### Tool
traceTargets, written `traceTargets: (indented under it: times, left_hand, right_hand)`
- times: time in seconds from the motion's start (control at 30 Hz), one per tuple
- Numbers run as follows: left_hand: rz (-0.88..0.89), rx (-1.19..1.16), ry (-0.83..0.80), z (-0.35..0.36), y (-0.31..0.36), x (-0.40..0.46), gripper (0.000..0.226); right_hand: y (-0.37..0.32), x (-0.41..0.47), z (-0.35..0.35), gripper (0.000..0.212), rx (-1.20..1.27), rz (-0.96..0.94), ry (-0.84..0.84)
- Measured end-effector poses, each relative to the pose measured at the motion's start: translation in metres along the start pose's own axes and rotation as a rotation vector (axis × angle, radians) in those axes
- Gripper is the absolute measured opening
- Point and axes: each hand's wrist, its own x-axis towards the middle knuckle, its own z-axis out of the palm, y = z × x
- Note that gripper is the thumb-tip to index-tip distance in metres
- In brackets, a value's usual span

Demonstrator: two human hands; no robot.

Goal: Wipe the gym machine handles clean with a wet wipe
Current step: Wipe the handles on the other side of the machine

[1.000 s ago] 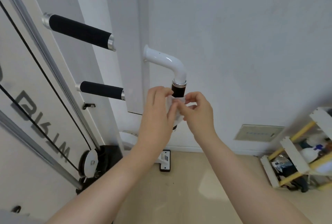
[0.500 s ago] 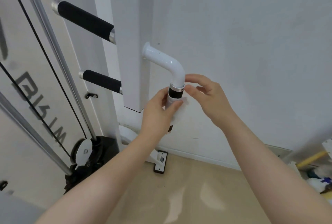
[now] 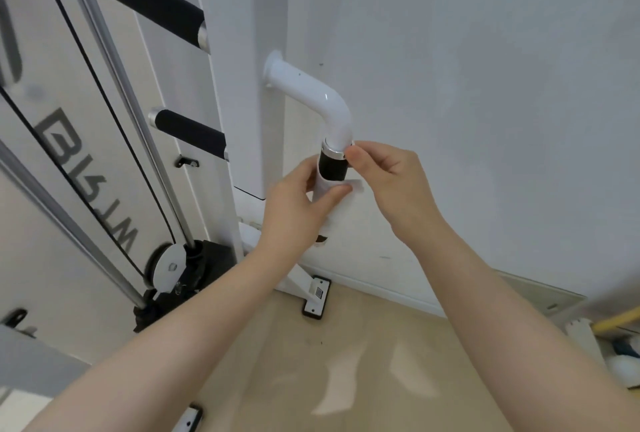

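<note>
A white bent tube [image 3: 313,96] juts from the machine's upright and ends in a downward black foam handle [image 3: 333,165] with a chrome collar. A white wet wipe [image 3: 341,205] is wrapped round the lower part of that handle. My left hand [image 3: 299,208] grips the wipe and the handle from the left, thumb across the front. My right hand [image 3: 388,182] is at the handle's right side, fingers curled, thumb tip against the collar and the top of the black grip; I cannot tell whether it holds the wipe's edge.
Two more black foam handles, an upper handle [image 3: 152,6] and a lower handle [image 3: 192,135], stick out of the upright on the left. Cables, a chrome guide rod [image 3: 117,85] and a pulley [image 3: 169,265] lie further left. A wall is close behind; wooden floor below; a rack [image 3: 609,331] at the lower right.
The view has moved closer. My right hand has let go of the wipe at the front of the handle and moved up to its right side near the collar. My left hand keeps its grip.
</note>
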Motion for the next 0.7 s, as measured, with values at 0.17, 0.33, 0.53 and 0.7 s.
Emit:
traceTargets:
  times: [0.17, 0.33, 0.53, 0.7]
  left_hand:
    - [-0.148, 0.135, -0.123, 0.007, -0.039, -0.022, 0.028]
    - [-0.179, 0.153, -0.087, 0.012, -0.042, -0.026, 0.03]
    - [-0.161, 0.131, -0.108, 0.012, -0.04, -0.031, 0.021]
    - [-0.203, 0.202, -0.123, 0.012, -0.043, -0.028, 0.024]
  right_hand:
    - [0.009, -0.001, 0.007, 0.013, 0.048, -0.003, 0.07]
    - [0.009, -0.003, 0.004, 0.011, 0.066, -0.013, 0.058]
    - [0.015, -0.008, 0.006, 0.015, 0.151, 0.002, 0.034]
    - [0.022, -0.012, 0.0, 0.026, 0.119, 0.04, -0.103]
